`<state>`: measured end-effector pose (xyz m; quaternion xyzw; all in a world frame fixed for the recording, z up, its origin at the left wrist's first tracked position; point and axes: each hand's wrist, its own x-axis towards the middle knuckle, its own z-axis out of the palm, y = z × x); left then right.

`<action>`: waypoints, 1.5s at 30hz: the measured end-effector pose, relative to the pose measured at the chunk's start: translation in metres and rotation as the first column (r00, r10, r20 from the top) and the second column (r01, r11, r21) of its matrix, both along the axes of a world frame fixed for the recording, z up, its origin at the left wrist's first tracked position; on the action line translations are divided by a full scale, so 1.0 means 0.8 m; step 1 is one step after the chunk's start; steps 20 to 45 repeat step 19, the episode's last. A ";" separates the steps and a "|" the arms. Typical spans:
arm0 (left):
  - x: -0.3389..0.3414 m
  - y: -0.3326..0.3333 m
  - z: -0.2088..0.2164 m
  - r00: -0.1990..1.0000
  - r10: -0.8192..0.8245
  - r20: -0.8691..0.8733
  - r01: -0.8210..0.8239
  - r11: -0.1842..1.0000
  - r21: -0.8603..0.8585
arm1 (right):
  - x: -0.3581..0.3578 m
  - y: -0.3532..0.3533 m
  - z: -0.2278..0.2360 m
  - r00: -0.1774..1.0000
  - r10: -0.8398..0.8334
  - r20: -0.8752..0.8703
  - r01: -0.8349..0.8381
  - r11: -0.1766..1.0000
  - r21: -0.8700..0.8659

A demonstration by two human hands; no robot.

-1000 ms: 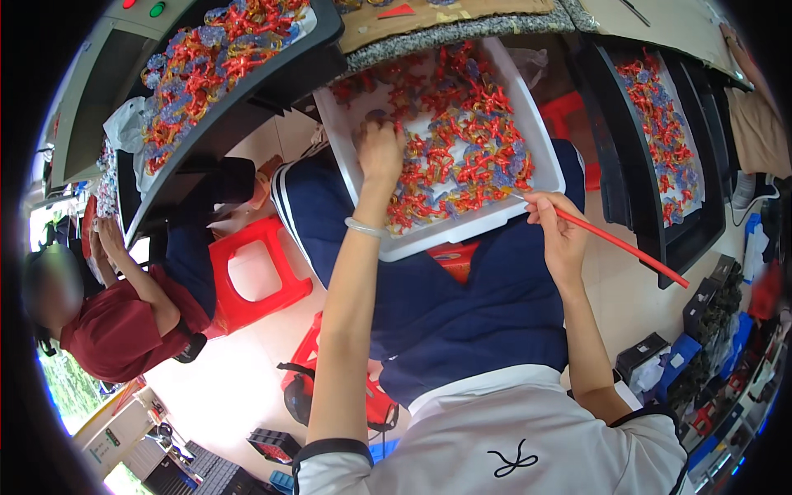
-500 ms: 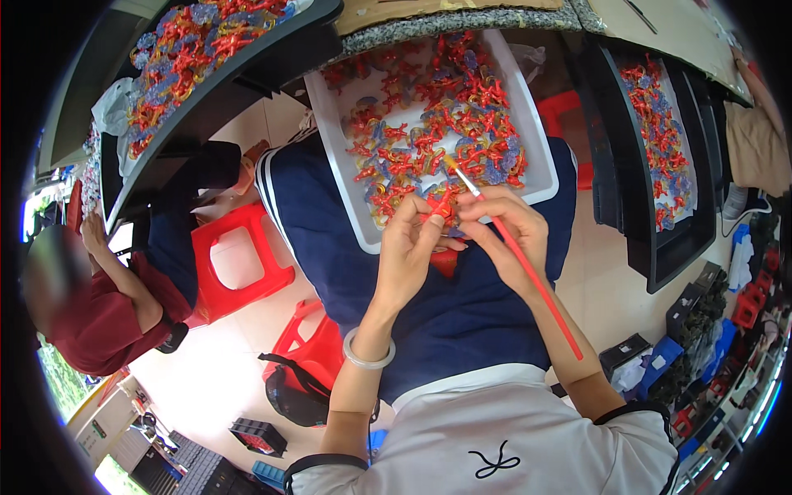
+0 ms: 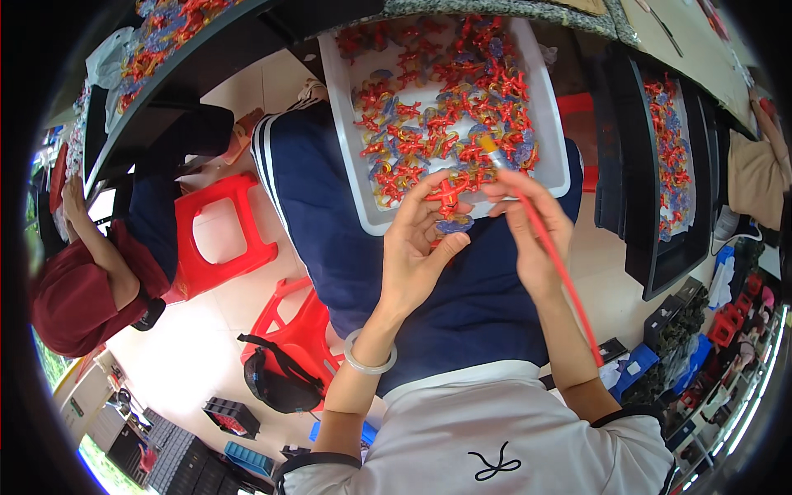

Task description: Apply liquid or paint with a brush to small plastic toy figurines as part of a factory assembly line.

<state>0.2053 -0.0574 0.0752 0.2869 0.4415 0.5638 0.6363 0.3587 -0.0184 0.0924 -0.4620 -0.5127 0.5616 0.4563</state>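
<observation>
A small red toy figurine [image 3: 449, 196] with a bluish, see-through part at its lower end is in my left hand [image 3: 418, 268]. The thumb and fingers of that hand hold it, palm turned up. My right hand [image 3: 540, 235] grips a paintbrush with a long red handle [image 3: 568, 290]. The brush's yellowish bristles [image 3: 488, 143] point away from me, over the tray, apart from the held figurine. Just beyond both hands, a white tray [image 3: 551, 124] on my lap bears many similar red, yellow and blue figurines [image 3: 445, 115].
A black tray [image 3: 648, 276] of like figurines stands at the right, and another pile [image 3: 169, 54] lies at the upper left. Red stools [image 3: 264, 256] are on the left, one bearing a black bag [image 3: 285, 384]. A person in a dark red top [image 3: 91, 280] sits at far left.
The right hand and brush have shifted to the right, away from the figurine. My left hand has turned and its fingers have loosened, showing more of the figurine. The whole view has shifted slightly.
</observation>
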 end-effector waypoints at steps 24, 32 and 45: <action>-0.021 -0.002 0.009 0.994 -0.070 0.083 0.074 0.997 -0.035 | 0.013 0.012 0.026 0.977 0.086 0.194 -0.138 0.953 0.269; -0.021 -0.002 0.009 0.994 -0.070 0.083 0.074 0.997 -0.035 | 0.013 0.012 0.026 0.977 0.086 0.194 -0.138 0.953 0.269; -0.021 -0.002 0.009 0.994 -0.070 0.083 0.074 0.997 -0.035 | 0.013 0.012 0.026 0.977 0.086 0.194 -0.138 0.953 0.269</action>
